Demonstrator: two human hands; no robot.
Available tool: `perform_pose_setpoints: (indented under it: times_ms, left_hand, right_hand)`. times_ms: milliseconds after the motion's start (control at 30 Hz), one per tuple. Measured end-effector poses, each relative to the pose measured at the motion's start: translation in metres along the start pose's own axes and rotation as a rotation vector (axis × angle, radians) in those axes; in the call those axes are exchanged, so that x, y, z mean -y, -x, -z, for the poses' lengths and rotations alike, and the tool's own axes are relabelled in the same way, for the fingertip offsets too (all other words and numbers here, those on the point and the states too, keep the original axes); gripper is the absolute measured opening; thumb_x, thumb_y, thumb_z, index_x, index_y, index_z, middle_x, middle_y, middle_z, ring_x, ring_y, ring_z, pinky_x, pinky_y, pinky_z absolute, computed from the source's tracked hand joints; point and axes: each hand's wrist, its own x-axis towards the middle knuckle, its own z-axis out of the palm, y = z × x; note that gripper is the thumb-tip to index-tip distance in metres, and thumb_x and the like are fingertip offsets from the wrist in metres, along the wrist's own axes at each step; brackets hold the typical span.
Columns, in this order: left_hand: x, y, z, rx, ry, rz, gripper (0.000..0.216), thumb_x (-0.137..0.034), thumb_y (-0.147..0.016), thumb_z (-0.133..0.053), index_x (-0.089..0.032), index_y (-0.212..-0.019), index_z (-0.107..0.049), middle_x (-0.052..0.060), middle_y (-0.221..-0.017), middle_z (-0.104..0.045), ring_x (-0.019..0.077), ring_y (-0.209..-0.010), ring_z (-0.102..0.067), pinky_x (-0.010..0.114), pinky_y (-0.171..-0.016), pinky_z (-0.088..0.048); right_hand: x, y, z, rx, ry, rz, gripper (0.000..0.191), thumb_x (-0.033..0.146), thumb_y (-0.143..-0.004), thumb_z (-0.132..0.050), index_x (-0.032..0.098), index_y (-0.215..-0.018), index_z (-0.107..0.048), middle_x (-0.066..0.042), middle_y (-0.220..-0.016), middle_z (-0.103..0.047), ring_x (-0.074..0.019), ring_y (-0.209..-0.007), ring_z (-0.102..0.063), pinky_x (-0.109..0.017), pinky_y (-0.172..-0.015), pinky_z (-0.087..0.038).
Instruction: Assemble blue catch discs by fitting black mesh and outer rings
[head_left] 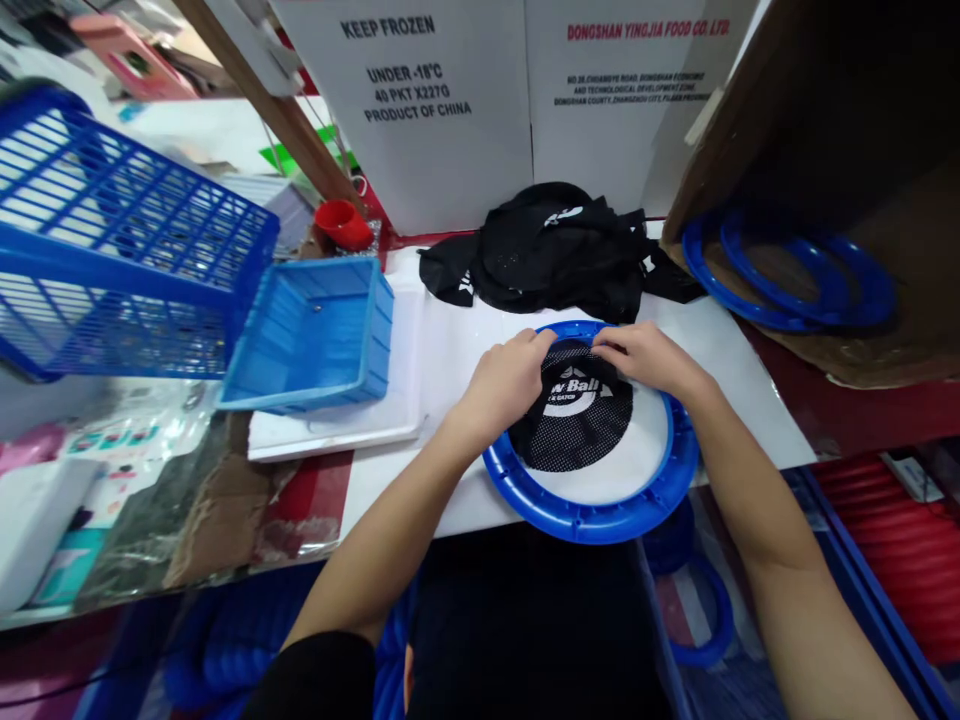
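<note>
A blue plastic ring [600, 525] lies on the white work surface, its near edge reaching past the table's front. Inside it rests a round black mesh piece [577, 440] with white lettering, covering the left and far part of the opening. My left hand [510, 380] is closed at the ring's far left, fingers gripping the mesh edge against the rim. Across from it, my right hand [649, 358] pinches the mesh edge at the far right of the rim. Its thumb and forefinger are together; both hands' fingertips partly hide the mesh. Behind the ring sits a pile of black mesh pieces [555, 255].
At left are a light blue bin [307, 390] on a white tray [409, 400], a blue basket [135, 270] and a red cup [343, 224]. Blue rings [787, 315] lie at right. Printed white cartons [450, 160] form the back. Red rings [892, 540] fill a lower crate.
</note>
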Motion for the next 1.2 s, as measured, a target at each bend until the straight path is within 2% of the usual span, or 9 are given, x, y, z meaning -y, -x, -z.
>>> perform_pose_setpoints:
  times_ms: [300, 400, 467, 600, 733, 833, 900, 1033, 1200]
  left_hand:
    - [-0.001, -0.001, 0.004, -0.274, -0.238, -0.031, 0.040, 0.001, -0.100, -0.039, -0.014, -0.119, -0.071, 0.019, -0.125, -0.066, 0.0326, -0.113, -0.065, 0.043, -0.089, -0.056]
    - [-0.017, 0.009, -0.009, -0.096, -0.234, -0.347, 0.029, -0.010, -0.105, -0.047, -0.014, -0.118, -0.072, 0.018, -0.120, -0.068, 0.0328, -0.111, -0.067, 0.045, -0.093, -0.056]
    - [-0.029, 0.018, -0.021, 0.083, -0.209, -0.507, 0.029, -0.028, -0.105, -0.062, -0.014, -0.128, -0.071, 0.020, -0.133, -0.067, 0.0378, -0.124, -0.065, 0.050, -0.102, -0.056]
    - [-0.042, 0.033, -0.041, 0.303, -0.132, -0.436, 0.073, -0.050, -0.101, -0.071, -0.018, -0.163, -0.051, 0.023, -0.177, -0.034, 0.0496, -0.166, -0.024, 0.068, -0.131, -0.030]
    - [-0.056, 0.040, -0.046, 0.477, 0.048, -0.385, 0.084, -0.058, -0.105, -0.062, -0.017, -0.173, -0.034, 0.022, -0.183, -0.009, 0.0447, -0.169, -0.003, 0.068, -0.137, -0.012]
    - [-0.065, 0.046, -0.046, 0.528, 0.147, -0.416, 0.078, -0.057, -0.110, -0.050, -0.015, -0.173, -0.032, 0.026, -0.182, -0.003, 0.0455, -0.167, 0.007, 0.072, -0.135, -0.011]
    - [-0.066, 0.048, -0.046, 0.483, 0.175, -0.438, 0.069, -0.052, -0.112, -0.048, -0.015, -0.170, -0.038, 0.027, -0.181, -0.013, 0.0461, -0.168, -0.004, 0.071, -0.134, -0.021]
    - [-0.048, 0.030, -0.042, 0.095, 0.127, -0.404, 0.042, -0.032, -0.110, -0.057, -0.013, -0.145, -0.066, 0.023, -0.164, -0.054, 0.0384, -0.155, -0.050, 0.053, -0.128, -0.044]
    - [-0.014, -0.023, -0.031, -0.207, 0.106, -0.296, 0.039, -0.026, -0.099, -0.073, -0.012, -0.135, -0.069, 0.019, -0.143, -0.066, 0.0358, -0.135, -0.061, 0.051, -0.115, -0.052]
  right_hand:
    - [-0.004, 0.000, 0.004, -0.098, -0.106, 0.023, 0.020, 0.029, -0.101, -0.063, 0.024, -0.096, -0.082, -0.005, -0.088, -0.081, -0.0219, -0.077, -0.072, -0.035, -0.076, -0.051]
    - [-0.001, 0.000, 0.004, -0.133, -0.165, -0.006, 0.020, 0.033, -0.099, -0.065, 0.023, -0.093, -0.081, -0.002, -0.076, -0.075, -0.0190, -0.067, -0.066, -0.033, -0.071, -0.048]
    - [0.001, 0.001, 0.004, -0.167, -0.218, -0.031, 0.021, 0.037, -0.098, -0.068, 0.022, -0.093, -0.081, 0.000, -0.069, -0.070, -0.0170, -0.061, -0.060, -0.033, -0.067, -0.046]
    - [-0.004, 0.002, 0.007, -0.231, -0.222, -0.038, 0.023, 0.040, -0.096, -0.069, 0.022, -0.093, -0.082, -0.001, -0.070, -0.071, -0.0176, -0.064, -0.059, -0.033, -0.066, -0.046]
    - [-0.013, 0.000, 0.008, -0.221, -0.163, -0.003, 0.021, 0.037, -0.097, -0.068, 0.022, -0.093, -0.082, -0.005, -0.082, -0.078, -0.0217, -0.074, -0.067, -0.035, -0.073, -0.050]
    - [-0.016, -0.001, 0.006, -0.187, -0.120, 0.059, 0.019, 0.033, -0.097, -0.067, 0.022, -0.089, -0.081, -0.008, -0.092, -0.079, -0.0247, -0.085, -0.072, -0.038, -0.082, -0.054]
    - [-0.016, -0.002, 0.004, -0.157, -0.101, 0.070, 0.018, 0.032, -0.098, -0.067, 0.022, -0.090, -0.080, -0.009, -0.094, -0.078, -0.0252, -0.088, -0.072, -0.039, -0.084, -0.055]
    - [-0.015, -0.003, 0.002, -0.141, -0.091, 0.045, 0.017, 0.029, -0.098, -0.065, 0.022, -0.090, -0.078, -0.008, -0.092, -0.077, -0.0248, -0.087, -0.071, -0.038, -0.083, -0.053]
    - [-0.013, -0.005, 0.001, -0.136, -0.158, 0.019, 0.017, 0.030, -0.095, -0.065, 0.022, -0.088, -0.077, -0.006, -0.088, -0.077, -0.0223, -0.082, -0.067, -0.035, -0.079, -0.049]
